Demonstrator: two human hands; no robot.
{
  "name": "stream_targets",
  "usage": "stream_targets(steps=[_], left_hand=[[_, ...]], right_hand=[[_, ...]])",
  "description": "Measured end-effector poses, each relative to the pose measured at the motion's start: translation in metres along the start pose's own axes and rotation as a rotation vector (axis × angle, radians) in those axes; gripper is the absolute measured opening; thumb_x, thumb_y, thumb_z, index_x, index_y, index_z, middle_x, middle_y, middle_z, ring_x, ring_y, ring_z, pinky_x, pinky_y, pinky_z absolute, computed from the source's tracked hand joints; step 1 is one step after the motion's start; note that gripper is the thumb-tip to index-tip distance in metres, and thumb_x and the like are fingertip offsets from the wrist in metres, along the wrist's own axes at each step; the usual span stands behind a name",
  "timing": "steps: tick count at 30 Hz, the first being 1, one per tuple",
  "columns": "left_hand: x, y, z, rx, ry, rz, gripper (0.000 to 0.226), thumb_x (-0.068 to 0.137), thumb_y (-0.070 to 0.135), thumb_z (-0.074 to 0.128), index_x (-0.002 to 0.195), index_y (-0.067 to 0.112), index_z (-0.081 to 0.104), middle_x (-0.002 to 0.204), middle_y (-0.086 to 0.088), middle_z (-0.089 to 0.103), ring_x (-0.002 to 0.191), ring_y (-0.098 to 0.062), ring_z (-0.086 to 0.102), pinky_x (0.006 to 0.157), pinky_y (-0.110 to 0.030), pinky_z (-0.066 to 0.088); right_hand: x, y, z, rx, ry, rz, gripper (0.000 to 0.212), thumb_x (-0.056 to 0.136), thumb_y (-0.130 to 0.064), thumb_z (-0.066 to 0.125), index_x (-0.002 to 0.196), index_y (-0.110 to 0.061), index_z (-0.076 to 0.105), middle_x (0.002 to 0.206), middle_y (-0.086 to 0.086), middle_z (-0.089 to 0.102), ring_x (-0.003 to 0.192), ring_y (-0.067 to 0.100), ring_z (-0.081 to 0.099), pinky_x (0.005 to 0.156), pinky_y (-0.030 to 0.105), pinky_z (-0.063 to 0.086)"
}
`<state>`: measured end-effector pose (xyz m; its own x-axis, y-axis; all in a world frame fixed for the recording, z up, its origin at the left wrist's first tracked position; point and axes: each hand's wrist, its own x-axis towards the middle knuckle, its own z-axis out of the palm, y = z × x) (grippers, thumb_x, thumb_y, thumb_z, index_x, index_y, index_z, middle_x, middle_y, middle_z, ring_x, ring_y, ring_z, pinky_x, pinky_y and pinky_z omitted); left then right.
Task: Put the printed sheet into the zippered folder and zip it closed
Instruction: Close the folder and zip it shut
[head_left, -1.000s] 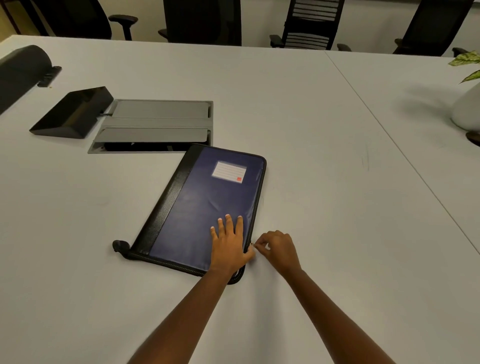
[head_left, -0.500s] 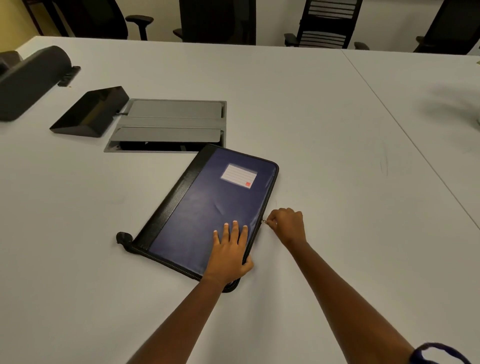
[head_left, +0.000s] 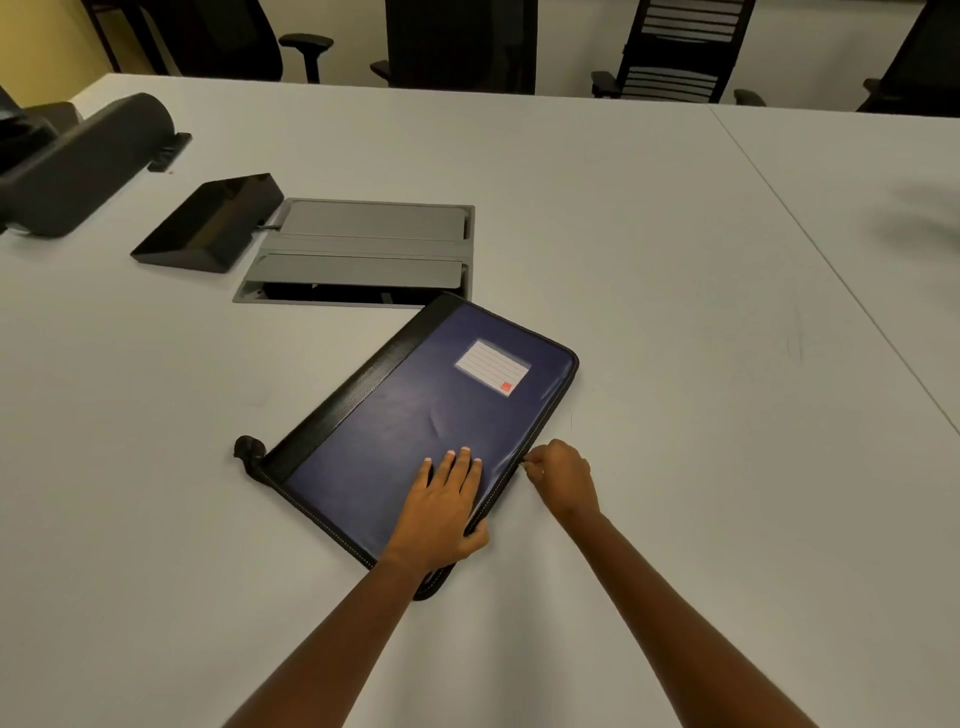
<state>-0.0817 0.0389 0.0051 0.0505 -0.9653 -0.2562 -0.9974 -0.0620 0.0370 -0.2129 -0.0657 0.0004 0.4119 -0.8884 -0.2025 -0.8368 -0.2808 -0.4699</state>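
A dark blue zippered folder (head_left: 415, 415) with a black spine and a white label lies closed and slanted on the white table (head_left: 675, 312). My left hand (head_left: 444, 506) presses flat on its near right corner, fingers spread. My right hand (head_left: 563, 478) is at the folder's right edge, fingers pinched on the zipper pull (head_left: 523, 464). The printed sheet is not visible.
A grey cable hatch (head_left: 363, 249) is set into the table just behind the folder. A black wedge-shaped device (head_left: 208, 223) and a dark rounded unit (head_left: 78, 161) sit at the left. Office chairs (head_left: 675, 47) line the far edge.
My right hand has travelled up the folder's right edge from near the bottom corner, pinching the zipper pull. My left hand stays pressed on the cover. The camera view shifted left.
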Motion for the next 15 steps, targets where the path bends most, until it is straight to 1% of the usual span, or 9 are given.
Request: stream_targets(steps=[1,2,3,4,5,7,10,15], left_hand=[[0.002,0.001,0.0,-0.045,0.019,-0.005,0.065,0.082,0.044,0.034,0.129,0.003,0.052,0.135,-0.017,0.054,0.122,-0.031,0.055,0.099,-0.046,0.045],[0.004,0.003,0.001,-0.082,0.008,-0.025,0.064,0.09,0.042,0.034,0.141,0.003,0.033,0.149,-0.017,0.035,0.137,-0.031,0.036,0.112,-0.046,0.03],[0.006,0.003,-0.001,-0.079,-0.031,-0.052,0.066,0.094,0.042,0.032,0.147,0.006,0.017,0.156,-0.015,0.017,0.145,-0.029,0.018,0.118,-0.044,0.016],[0.008,0.004,-0.001,-0.086,-0.048,-0.08,0.067,0.096,0.043,0.031,0.148,0.008,0.007,0.158,-0.012,0.007,0.147,-0.027,0.008,0.12,-0.042,0.008],[0.011,0.004,0.0,-0.079,-0.051,-0.099,0.068,0.097,0.044,0.03,0.148,0.009,0.004,0.158,-0.012,0.003,0.147,-0.027,0.004,0.12,-0.041,0.005],[0.014,0.004,0.002,-0.056,-0.046,-0.105,0.068,0.097,0.045,0.029,0.148,0.008,0.002,0.158,-0.013,0.002,0.147,-0.028,0.003,0.12,-0.041,0.004],[0.016,-0.001,0.003,0.022,-0.066,-0.06,0.07,0.098,0.046,0.026,0.148,0.006,-0.003,0.158,-0.016,0.0,0.147,-0.03,0.001,0.12,-0.04,0.005],[0.017,-0.003,0.004,0.058,-0.106,-0.004,0.066,0.1,0.039,0.021,0.146,0.0,-0.005,0.156,-0.021,-0.002,0.146,-0.034,0.001,0.12,-0.04,0.009]], right_hand=[[-0.004,-0.003,0.003,0.019,-0.01,-0.004,0.026,0.093,-0.015,0.047,0.102,-0.001,0.066,0.103,0.02,0.066,0.093,0.029,0.062,0.083,0.034,0.048],[-0.008,-0.005,0.006,0.038,-0.018,-0.011,0.025,0.093,-0.015,0.047,0.102,0.0,0.065,0.104,0.02,0.066,0.094,0.03,0.061,0.084,0.034,0.048],[-0.013,-0.008,0.009,0.059,-0.025,-0.018,0.025,0.092,-0.015,0.048,0.103,0.0,0.065,0.105,0.02,0.066,0.095,0.03,0.061,0.086,0.034,0.048],[-0.017,-0.01,0.012,0.078,-0.032,-0.028,0.025,0.092,-0.016,0.049,0.104,0.0,0.065,0.107,0.02,0.066,0.097,0.03,0.061,0.087,0.034,0.048],[-0.021,-0.012,0.015,0.09,-0.043,-0.04,0.026,0.092,-0.016,0.05,0.105,0.0,0.065,0.108,0.02,0.066,0.098,0.03,0.061,0.089,0.034,0.048],[-0.029,-0.015,0.021,0.093,-0.075,-0.071,0.026,0.091,-0.018,0.051,0.107,-0.002,0.064,0.11,0.018,0.066,0.099,0.028,0.061,0.091,0.032,0.047],[-0.036,-0.017,0.025,0.085,-0.097,-0.097,0.026,0.091,-0.021,0.051,0.107,-0.005,0.064,0.111,0.016,0.066,0.101,0.026,0.06,0.093,0.032,0.047],[-0.032,-0.012,0.02,0.0,-0.028,-0.144,0.027,0.09,-0.024,0.053,0.108,-0.007,0.064,0.112,0.015,0.067,0.103,0.029,0.059,0.092,0.036,0.044]])
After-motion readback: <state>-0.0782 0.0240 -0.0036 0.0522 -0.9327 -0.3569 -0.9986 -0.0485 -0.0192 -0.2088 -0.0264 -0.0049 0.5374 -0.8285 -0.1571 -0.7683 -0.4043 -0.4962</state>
